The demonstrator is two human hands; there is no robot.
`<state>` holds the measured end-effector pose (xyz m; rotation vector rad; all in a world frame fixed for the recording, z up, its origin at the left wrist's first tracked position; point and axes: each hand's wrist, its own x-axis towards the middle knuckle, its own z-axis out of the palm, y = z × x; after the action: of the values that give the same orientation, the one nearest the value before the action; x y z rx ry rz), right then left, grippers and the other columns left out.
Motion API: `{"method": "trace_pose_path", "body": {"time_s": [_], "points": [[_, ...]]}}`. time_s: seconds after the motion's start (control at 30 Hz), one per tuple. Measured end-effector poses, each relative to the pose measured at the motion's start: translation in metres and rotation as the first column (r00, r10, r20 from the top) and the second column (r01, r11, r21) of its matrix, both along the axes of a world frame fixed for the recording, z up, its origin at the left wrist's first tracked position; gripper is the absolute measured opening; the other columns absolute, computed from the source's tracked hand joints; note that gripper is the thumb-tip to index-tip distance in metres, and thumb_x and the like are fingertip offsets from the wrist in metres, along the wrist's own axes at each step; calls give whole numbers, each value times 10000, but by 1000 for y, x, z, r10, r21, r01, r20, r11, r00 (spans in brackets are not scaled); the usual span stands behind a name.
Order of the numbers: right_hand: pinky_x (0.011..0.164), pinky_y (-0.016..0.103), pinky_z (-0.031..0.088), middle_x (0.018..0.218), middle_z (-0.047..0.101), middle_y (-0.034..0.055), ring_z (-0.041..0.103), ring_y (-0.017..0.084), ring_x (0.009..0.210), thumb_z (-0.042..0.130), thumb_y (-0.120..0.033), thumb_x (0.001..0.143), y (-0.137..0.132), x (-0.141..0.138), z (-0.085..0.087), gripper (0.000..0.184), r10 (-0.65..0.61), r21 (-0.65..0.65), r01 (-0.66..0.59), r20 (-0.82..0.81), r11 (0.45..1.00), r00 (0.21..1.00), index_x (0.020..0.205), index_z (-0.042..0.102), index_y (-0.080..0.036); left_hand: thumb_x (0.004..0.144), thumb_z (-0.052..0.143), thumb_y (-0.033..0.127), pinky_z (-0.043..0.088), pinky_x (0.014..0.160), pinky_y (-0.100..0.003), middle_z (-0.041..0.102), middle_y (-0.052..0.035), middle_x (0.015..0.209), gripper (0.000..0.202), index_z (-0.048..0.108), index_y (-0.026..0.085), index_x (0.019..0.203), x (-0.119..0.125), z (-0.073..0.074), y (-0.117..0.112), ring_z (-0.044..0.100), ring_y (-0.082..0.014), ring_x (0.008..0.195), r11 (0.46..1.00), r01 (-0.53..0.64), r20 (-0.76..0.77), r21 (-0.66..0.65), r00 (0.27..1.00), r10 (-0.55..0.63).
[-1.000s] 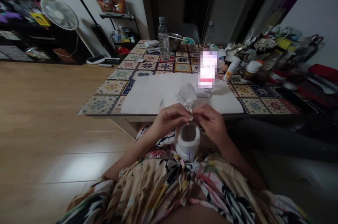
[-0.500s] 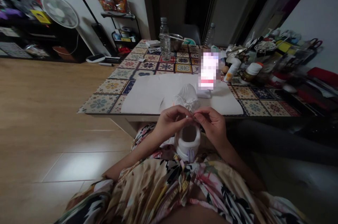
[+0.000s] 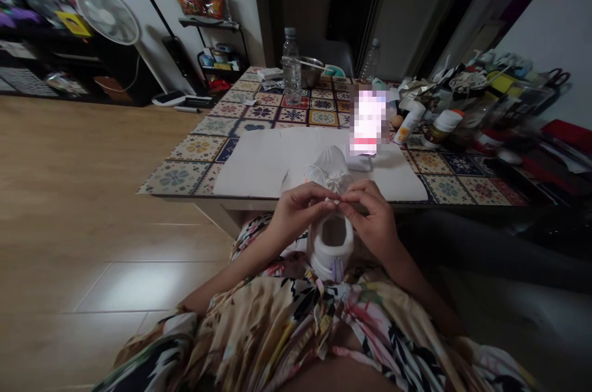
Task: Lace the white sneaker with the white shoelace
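A small white shoe rests on my lap with its heel toward me and its toe at the table's near edge. My left hand and my right hand meet just above the shoe's opening. Both hands pinch the white lace between fingertips and thumb. A tied bow of lace sits just beyond my fingers. My floral-print clothing fills the lower middle of the view.
A low table with a patterned tile top carries a white cloth, a blurred phone, two water bottles, a metal bowl and cluttered bottles at right. A fan and shelves stand at back left over wooden floor.
My hands stay pinched on the lace above the shoe; the fingertips have drawn slightly closer together. The view has shifted a little.
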<state>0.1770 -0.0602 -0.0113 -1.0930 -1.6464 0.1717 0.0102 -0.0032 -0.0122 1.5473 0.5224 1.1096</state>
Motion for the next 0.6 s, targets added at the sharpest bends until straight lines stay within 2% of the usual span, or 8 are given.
{"method": "trace_pose_path", "body": {"time_s": [0.1, 0.17, 0.23, 0.3, 0.43, 0.53, 0.6], "points": [[808, 347, 489, 884, 615, 32, 593, 191, 880, 596, -231, 907, 2, 1, -2, 75, 92, -105, -99, -68, 990, 993, 843, 636, -224, 783, 761, 277, 471, 723, -265, 682, -24, 763, 99, 742, 181, 768, 0, 1, 1, 594, -138, 738, 999, -12, -6, 35, 1000, 12], [825, 349, 492, 931, 615, 39, 600, 195, 912, 592, -222, 894, 2, 2, -2, 35, 158, -154, -169, -82, 974, 984, 890, 627, -222, 776, 768, 301, 468, 707, -261, 669, -17, 744, 135, 725, 175, 752, 2, 1, 2, 584, -133, 715, 1000, -12, 9, 0, 1000, 12], [842, 362, 490, 961, 618, 42, 601, 206, 935, 626, -215, 860, 2, 1, -2, 54, 162, -152, -167, -44, 974, 986, 913, 618, -223, 757, 783, 335, 464, 679, -255, 658, -10, 725, 184, 709, 167, 748, 3, 0, 2, 573, -129, 687, 998, -5, 22, -57, 1000, 6], [825, 367, 486, 921, 630, 32, 607, 208, 901, 660, -217, 842, 2, 0, -2, 68, 101, -96, -99, 18, 990, 995, 882, 606, -227, 732, 799, 370, 457, 653, -248, 648, -5, 708, 236, 693, 159, 735, 4, 0, 2, 563, -125, 665, 995, 6, 29, -104, 1000, -4], [786, 363, 480, 868, 679, 23, 634, 203, 841, 652, -212, 883, 1, -5, -2, 57, -44, 112, 28, 139, 993, 989, 907, 612, -245, 704, 815, 404, 441, 622, -235, 632, 6, 676, 286, 673, 155, 699, 5, 2, 1, 546, -116, 636, 986, 27, 30, -165, 999, -23], [790, 364, 488, 890, 700, 29, 642, 199, 846, 644, -172, 894, 0, -4, 0, 104, -81, 241, 27, 214, 970, 974, 947, 649, -262, 692, 819, 407, 438, 613, -233, 631, 8, 654, 289, 676, 156, 681, 4, 4, 2, 539, -113, 620, 982, 39, 12, -187, 999, -37], [794, 368, 497, 867, 698, 26, 638, 197, 844, 655, -158, 887, -1, -2, 2, 113, -54, 273, -2, 197, 962, 979, 920, 669, -265, 675, 826, 390, 433, 605, -234, 633, 6, 641, 276, 680, 155, 666, 4, 4, 6, 533, -112, 608, 980, 55, 1, -192, 998, -56]]}}
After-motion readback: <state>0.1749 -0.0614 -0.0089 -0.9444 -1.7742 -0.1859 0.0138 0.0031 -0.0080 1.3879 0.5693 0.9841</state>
